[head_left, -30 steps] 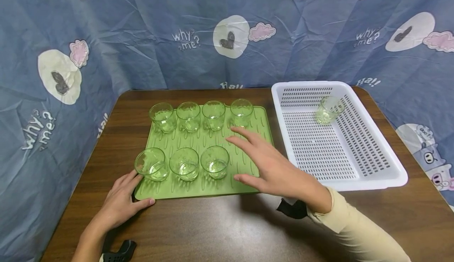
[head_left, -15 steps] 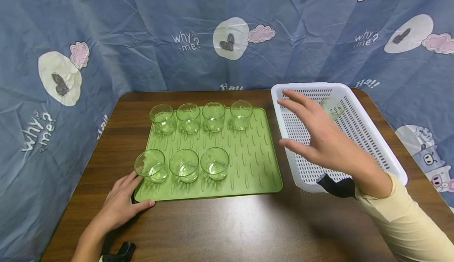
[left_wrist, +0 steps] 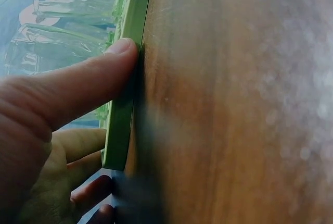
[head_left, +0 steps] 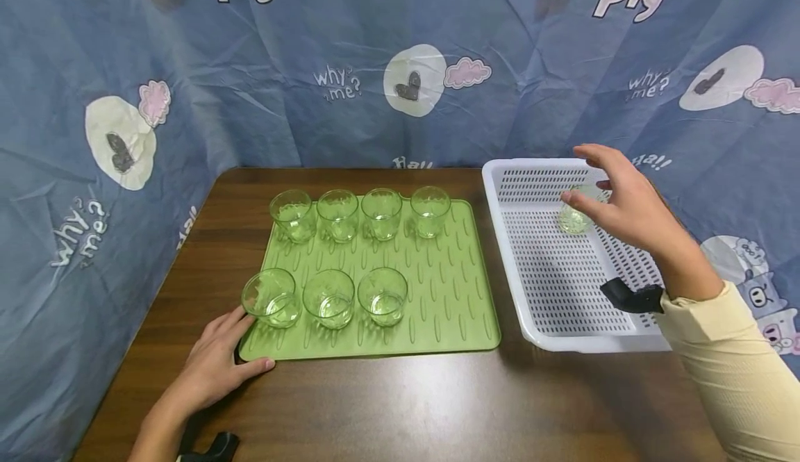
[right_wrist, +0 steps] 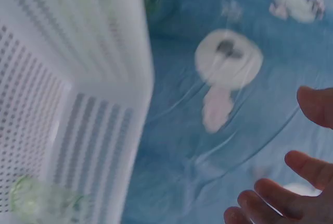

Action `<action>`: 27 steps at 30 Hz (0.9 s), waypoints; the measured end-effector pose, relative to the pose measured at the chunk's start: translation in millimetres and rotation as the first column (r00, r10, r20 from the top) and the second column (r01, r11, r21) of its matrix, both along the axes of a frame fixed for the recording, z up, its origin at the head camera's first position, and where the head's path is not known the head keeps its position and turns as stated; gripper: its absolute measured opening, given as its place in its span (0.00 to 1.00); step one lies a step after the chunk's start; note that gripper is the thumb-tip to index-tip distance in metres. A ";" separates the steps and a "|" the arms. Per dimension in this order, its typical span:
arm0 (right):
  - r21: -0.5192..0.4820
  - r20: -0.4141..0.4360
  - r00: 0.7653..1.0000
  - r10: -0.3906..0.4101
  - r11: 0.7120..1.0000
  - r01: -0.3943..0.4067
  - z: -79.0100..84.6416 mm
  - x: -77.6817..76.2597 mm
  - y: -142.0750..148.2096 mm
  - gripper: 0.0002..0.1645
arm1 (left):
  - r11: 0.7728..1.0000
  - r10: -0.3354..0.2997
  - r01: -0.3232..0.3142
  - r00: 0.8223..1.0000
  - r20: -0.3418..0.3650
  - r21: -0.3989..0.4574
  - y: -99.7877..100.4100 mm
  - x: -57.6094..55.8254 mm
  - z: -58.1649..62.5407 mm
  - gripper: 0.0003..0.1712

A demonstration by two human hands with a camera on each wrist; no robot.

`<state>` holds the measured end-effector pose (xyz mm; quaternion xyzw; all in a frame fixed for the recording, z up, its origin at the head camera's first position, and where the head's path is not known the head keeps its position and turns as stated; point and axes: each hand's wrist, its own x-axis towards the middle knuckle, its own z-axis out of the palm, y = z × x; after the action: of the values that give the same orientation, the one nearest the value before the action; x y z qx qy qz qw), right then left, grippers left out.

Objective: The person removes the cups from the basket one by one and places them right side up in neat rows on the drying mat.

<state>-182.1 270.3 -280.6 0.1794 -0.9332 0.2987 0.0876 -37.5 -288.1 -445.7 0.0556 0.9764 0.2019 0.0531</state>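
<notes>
My left hand point(head_left: 215, 361) rests at the near left corner of a green ribbed mat point(head_left: 446, 309). Its thumb point(left_wrist: 86, 81) touches the mat's front edge, and the fingers lie along the left side near a glass. On the mat stand clear glass tumblers: several in the back row, including one at the right end point(head_left: 430, 213), and three in front, the rightmost point(head_left: 383, 299) with bare mat beside it. Over a white basket point(head_left: 594, 344), my right hand point(head_left: 631, 201) hovers with fingers spread, partly covering a single tumbler point(head_left: 571, 221) inside. In the right wrist view, that hand holds nothing.
The brown wooden table point(head_left: 375, 406) carries the mat and, to its right, the basket with raised perforated walls. A blue printed cloth point(head_left: 300, 128) hangs behind and at both sides.
My right hand has moved from over the mat's right side to the right and away, to the tumbler in the basket. The left hand stays at the mat's corner. The head view has shifted slightly.
</notes>
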 end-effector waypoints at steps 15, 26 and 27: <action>0.171 0.236 0.950 -0.207 0.971 0.169 -32.0 -47.8 44.3 0.45 | 1.000 0.004 -0.004 1.000 -0.006 0.005 -1.0 1.2 0.1 0.52; 0.339 0.239 0.954 -0.182 0.936 0.093 -67.2 -79.6 54.5 0.49 | 1.000 -0.002 0.002 1.000 -0.013 0.002 -0.8 0.5 -1.0 0.52; 0.347 0.242 0.952 -0.186 0.933 0.094 -70.6 -81.0 55.6 0.50 | 1.000 -0.001 0.001 1.000 -0.012 0.002 -0.6 0.7 -0.7 0.51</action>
<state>-263.1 325.9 -351.3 0.0816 -0.9836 0.1524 -0.0511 -36.7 -288.6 -446.5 0.0575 0.9765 0.2023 0.0476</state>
